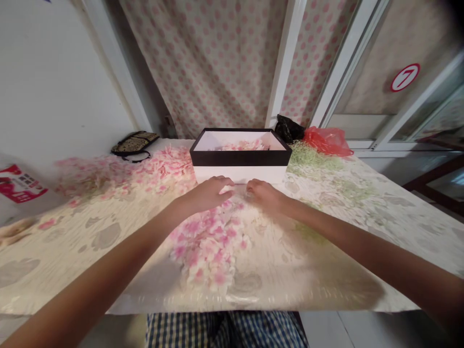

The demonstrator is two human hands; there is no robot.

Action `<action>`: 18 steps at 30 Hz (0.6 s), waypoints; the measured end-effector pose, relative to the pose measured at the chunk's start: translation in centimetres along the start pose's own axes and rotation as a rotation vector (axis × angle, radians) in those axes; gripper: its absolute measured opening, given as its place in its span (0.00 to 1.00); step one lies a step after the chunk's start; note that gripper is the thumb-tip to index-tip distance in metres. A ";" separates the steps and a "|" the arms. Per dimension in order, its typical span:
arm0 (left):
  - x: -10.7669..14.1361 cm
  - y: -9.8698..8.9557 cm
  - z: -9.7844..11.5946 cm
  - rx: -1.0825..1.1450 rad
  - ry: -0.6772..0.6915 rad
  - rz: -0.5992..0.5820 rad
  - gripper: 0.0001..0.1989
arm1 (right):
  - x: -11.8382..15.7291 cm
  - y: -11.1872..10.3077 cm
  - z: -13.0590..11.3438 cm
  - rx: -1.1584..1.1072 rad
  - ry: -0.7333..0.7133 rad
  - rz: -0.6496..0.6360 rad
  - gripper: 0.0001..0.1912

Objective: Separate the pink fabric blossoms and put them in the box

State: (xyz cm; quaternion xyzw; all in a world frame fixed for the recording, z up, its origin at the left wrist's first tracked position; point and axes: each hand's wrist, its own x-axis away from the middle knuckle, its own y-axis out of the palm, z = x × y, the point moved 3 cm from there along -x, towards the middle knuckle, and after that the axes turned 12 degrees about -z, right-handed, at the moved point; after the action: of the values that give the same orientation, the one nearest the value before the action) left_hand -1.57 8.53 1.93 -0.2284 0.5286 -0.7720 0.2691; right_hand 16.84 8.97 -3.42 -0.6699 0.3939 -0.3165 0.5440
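An open rectangular box (240, 162) stands at the far edge of the work area, with a black upper band and a white lower part. Pale pink petals (241, 145) lie inside it. My left hand (208, 194) and my right hand (264, 195) rest palm down close together, fingertips at the box's white front wall. Whether either hand holds anything is hidden. A heap of pink and white artificial flowers (208, 246) lies just below my hands on the floral-patterned table cover (72, 256). More petals (123, 174) spread to the left of the box.
Green shredded filler (311, 159) lies right of the box, with a red plastic bag (328, 141) and a black bag (289, 129) behind it. A dark patterned purse (135, 145) sits at the back left. A polka-dot curtain (206, 63) hangs behind the table.
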 end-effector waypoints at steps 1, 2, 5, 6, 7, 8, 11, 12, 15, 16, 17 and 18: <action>-0.6 0.7 -0.1 -0.034 0.018 -0.009 0.20 | -0.1 -0.4 0.4 -0.015 0.011 0.013 0.10; -1.2 1.4 -0.2 -0.046 0.031 -0.018 0.19 | 0.0 -0.9 0.7 -0.031 0.022 0.023 0.10; -2.5 2.5 -0.3 -0.058 0.034 -0.002 0.10 | 0.7 -2.2 1.4 -0.074 0.028 0.023 0.14; -2.9 2.5 -0.3 -0.057 0.026 0.020 0.10 | 1.1 -2.6 1.6 -0.083 0.021 0.020 0.15; -3.3 2.4 -0.3 -0.052 0.019 0.047 0.11 | 1.6 -3.0 1.6 -0.090 0.014 0.020 0.16; -3.7 2.1 -0.2 -0.042 0.012 0.076 0.11 | 2.1 -3.3 1.7 -0.093 0.010 0.022 0.16; -5.1 0.9 0.4 0.002 0.009 0.131 0.11 | 3.3 -3.8 1.8 -0.096 -0.001 0.009 0.19; -5.7 0.7 0.7 0.016 0.011 0.134 0.12 | 3.6 -3.8 1.7 -0.097 -0.009 -0.017 0.20; -7.6 0.6 2.1 0.040 0.023 0.099 0.15 | 4.3 -3.8 1.6 -0.131 -0.032 -0.130 0.27; -8.1 0.8 2.7 0.047 0.037 0.058 0.14 | 4.5 -4.0 1.5 -0.141 -0.033 -0.140 0.30; -8.6 1.1 3.2 0.053 0.055 0.006 0.13 | 4.7 -4.3 1.5 -0.140 -0.027 -0.130 0.30; -8.8 1.4 3.7 0.060 0.076 -0.049 0.11 | 4.9 -4.7 1.6 -0.131 -0.016 -0.105 0.30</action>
State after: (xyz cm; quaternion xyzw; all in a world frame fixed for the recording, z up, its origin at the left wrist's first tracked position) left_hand 7.66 11.35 1.24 -0.2036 0.5092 -0.8021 0.2364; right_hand 21.45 5.87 0.78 -0.7261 0.3738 -0.3127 0.4850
